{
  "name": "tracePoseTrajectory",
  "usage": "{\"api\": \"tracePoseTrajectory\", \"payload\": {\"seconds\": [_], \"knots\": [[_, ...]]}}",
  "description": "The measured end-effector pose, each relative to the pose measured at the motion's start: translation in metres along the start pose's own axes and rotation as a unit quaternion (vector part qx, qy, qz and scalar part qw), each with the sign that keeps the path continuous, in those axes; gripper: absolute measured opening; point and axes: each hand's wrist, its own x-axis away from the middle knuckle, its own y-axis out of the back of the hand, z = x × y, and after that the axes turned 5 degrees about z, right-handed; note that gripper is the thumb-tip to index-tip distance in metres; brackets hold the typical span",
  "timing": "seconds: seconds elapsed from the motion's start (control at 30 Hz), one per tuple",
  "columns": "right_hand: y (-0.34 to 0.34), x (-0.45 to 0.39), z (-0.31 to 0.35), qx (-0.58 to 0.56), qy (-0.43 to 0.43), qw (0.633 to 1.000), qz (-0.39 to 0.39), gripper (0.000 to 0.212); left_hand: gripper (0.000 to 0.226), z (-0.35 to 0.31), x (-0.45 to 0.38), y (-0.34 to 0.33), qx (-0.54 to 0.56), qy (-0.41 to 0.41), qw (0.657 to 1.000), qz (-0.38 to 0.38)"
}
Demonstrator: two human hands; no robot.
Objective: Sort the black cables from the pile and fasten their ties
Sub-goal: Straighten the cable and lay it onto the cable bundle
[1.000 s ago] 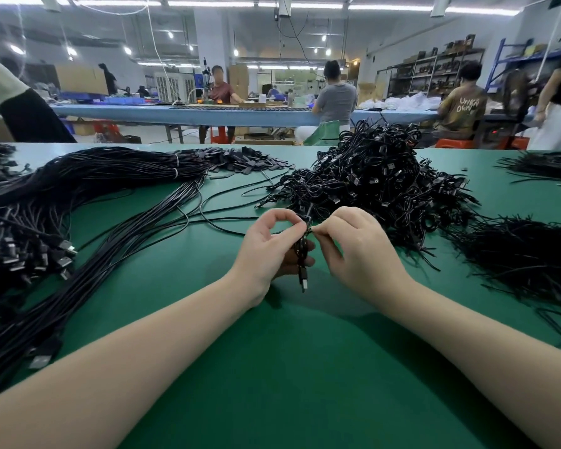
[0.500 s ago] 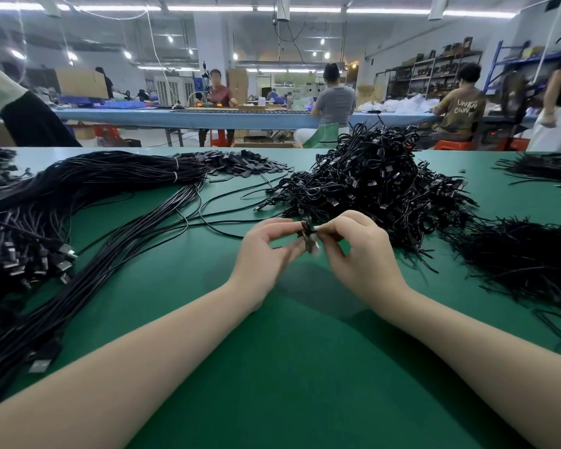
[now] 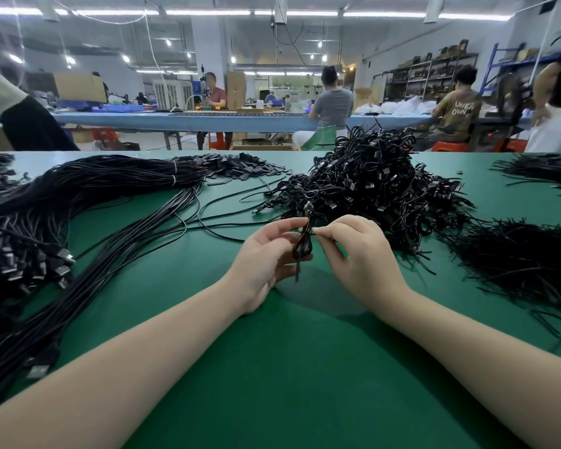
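Both hands meet over the green table (image 3: 289, 367). My left hand (image 3: 266, 254) grips a small folded black cable (image 3: 303, 244) that stands upright between its thumb and fingers. My right hand (image 3: 360, 251) pinches the thin tie at the cable's upper part. One plug end hangs down below the left fingers. Just behind the hands lies the big pile of bundled black cables (image 3: 379, 186).
Long loose black cables (image 3: 88, 202) with USB plugs fan across the left side. A heap of black ties (image 3: 525, 264) lies at the right, another (image 3: 544, 168) at the far right. Small black sleeves (image 3: 240, 168) sit at the back. People work at a blue bench behind.
The cable was turned between the hands, lifted a little, then set upright again. My left hand has opened its grip wider around it; the right hand stays pinched on the tie.
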Motion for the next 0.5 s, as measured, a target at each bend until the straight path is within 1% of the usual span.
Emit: {"api": "tracePoseTrajectory", "payload": {"seconds": [0.07, 0.2, 0.27, 0.33, 0.4, 0.5], "knots": [[-0.0007, 0.0, -0.0007, -0.016, -0.005, 1.0, 0.009, 0.005, 0.045, 0.0041, 0.0009, 0.0008, -0.063, -0.038, 0.997, -0.005], [-0.001, -0.0027, 0.0047, -0.049, 0.003, 0.999, 0.004, 0.002, 0.036, 0.0064, 0.0022, 0.003, -0.15, -0.095, 0.982, -0.057], [-0.0004, -0.003, 0.0068, -0.065, 0.004, 0.998, -0.003, 0.002, 0.033, 0.0062, 0.0021, 0.003, -0.216, -0.124, 0.964, -0.095], [-0.0001, -0.0029, 0.0077, -0.085, -0.009, 0.996, -0.009, 0.003, 0.032, 0.0069, 0.0023, 0.003, -0.275, -0.143, 0.944, -0.11], [-0.0005, -0.0032, 0.008, -0.104, -0.026, 0.994, -0.015, 0.005, 0.027, 0.0066, 0.003, 0.0021, -0.292, -0.148, 0.939, -0.104], [-0.0006, -0.0047, 0.008, -0.113, -0.049, 0.992, -0.04, 0.007, 0.009, 0.0049, 0.0033, -0.0014, -0.255, -0.121, 0.956, -0.077]]}}
